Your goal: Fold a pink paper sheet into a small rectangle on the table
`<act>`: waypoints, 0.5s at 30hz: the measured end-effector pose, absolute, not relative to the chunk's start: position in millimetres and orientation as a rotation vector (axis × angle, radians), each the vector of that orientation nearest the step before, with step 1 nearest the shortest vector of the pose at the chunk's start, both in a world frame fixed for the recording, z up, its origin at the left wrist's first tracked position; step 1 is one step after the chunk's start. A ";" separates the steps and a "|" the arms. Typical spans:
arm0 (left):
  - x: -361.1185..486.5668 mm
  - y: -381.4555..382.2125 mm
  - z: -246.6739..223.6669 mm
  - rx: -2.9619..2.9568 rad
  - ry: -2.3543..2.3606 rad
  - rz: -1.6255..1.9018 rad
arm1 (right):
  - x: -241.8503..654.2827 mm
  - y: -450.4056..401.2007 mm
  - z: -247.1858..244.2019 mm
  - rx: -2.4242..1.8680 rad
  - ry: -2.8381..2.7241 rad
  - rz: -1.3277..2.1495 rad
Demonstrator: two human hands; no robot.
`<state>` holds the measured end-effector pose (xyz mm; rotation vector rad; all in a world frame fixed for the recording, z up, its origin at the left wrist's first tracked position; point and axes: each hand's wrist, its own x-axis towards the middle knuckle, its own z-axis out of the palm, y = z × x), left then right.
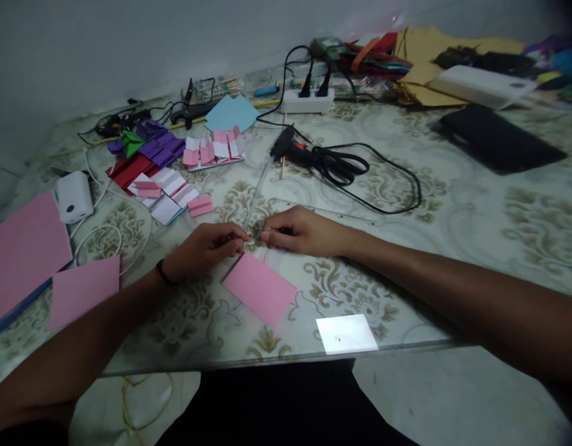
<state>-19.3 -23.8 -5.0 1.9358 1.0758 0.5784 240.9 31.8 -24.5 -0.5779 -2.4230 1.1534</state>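
Note:
My left hand [211,246] rests on the table with thumb and fingers pressed together. Facing it, my right hand [302,232] is also closed in a pinch, its fingertips a small gap from the left ones. Whatever either hand pinches is too small or hidden to make out. A narrow clear strip [258,193] runs from near the glue gun down to my left fingertips. Just below the hands lies a pink paper rectangle [260,288], flat on the table. A small white paper [347,334] sits close to the front edge.
Behind the hands are a black glue gun [286,144], black-handled scissors [344,166] and a looped cord. Folded pink-and-white papers [215,148] and purple ones [162,147] lie left. A white power strip [308,101], black pouch [499,139] and pink sheets [28,248] surround the area.

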 end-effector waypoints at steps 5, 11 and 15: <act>-19.1 -23.5 -5.1 1.949 1.090 0.570 | 240.5 31.7 -24.0 -0.585 -2.425 1.154; -20.0 -23.2 -6.1 1.955 1.073 0.577 | 239.7 31.9 -25.1 -0.581 -2.427 1.159; -20.4 -23.5 -5.7 1.928 1.069 0.574 | 240.3 32.0 -25.8 -0.580 -2.420 1.168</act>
